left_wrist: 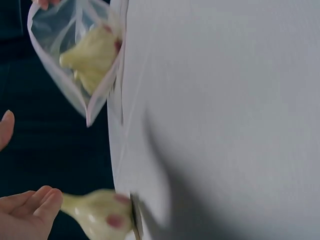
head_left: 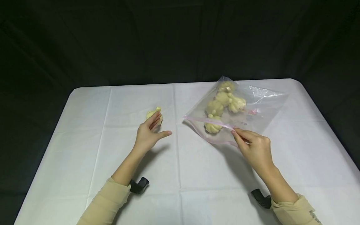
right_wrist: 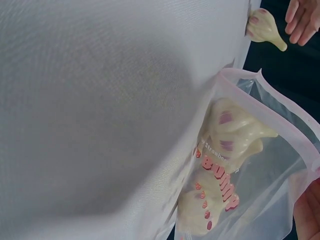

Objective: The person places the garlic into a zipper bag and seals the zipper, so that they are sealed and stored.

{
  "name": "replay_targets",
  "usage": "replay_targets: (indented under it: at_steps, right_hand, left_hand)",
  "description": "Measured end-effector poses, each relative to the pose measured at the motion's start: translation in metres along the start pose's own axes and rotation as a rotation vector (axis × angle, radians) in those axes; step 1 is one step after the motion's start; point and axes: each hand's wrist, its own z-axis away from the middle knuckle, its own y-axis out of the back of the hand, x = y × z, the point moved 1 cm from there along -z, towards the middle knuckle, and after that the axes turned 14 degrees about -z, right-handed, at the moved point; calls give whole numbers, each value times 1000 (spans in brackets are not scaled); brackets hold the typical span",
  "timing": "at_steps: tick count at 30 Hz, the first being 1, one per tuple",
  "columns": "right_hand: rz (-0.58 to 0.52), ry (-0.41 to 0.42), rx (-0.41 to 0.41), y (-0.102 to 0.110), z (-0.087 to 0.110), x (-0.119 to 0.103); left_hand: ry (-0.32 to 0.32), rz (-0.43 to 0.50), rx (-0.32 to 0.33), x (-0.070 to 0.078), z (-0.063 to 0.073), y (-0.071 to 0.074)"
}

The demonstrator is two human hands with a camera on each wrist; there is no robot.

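My right hand (head_left: 256, 150) pinches the pink-edged mouth of a clear zip bag (head_left: 265, 107) between thumb and fingers, holding its near rim raised. Several pale garlic bulbs (head_left: 237, 104) lie inside the bag, and its mouth gapes towards the left. Over the table to the left, my left hand (head_left: 147, 134) has its fingers extended and thumb spread, holding nothing. A single garlic bulb (left_wrist: 100, 214) with purplish patches rests on the cloth just beyond those fingers; in the right wrist view a small gap separates the bulb (right_wrist: 262, 26) from the fingertips.
A white cloth (head_left: 135, 100) with fold creases covers the table. Dark drapes (head_left: 168, 40) hang behind and at both sides. Each wrist wears a black camera mount (head_left: 139, 185), and the sleeves are beige.
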Motion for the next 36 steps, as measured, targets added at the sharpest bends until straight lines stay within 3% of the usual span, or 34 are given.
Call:
replay_targets:
  at_steps: [5,10,19,29,36]
  right_hand:
    - [2,2,-4,0,0,1]
    - [6,1,-7,0,0,2]
    - [-1,-5,-17,1,0,1]
    - [4,-6,-15,3,0,0]
    - [7,-8,-13,2,0,1]
  left_hand:
    - [10,-33,79,-11,-5,18]
    - [56,-35,109,-19,-13,28]
    - [124,-94,92,-29,-22,28]
    - [160,-89,86,-38,-36,26]
    - [159,-100,34,-40,-44,24]
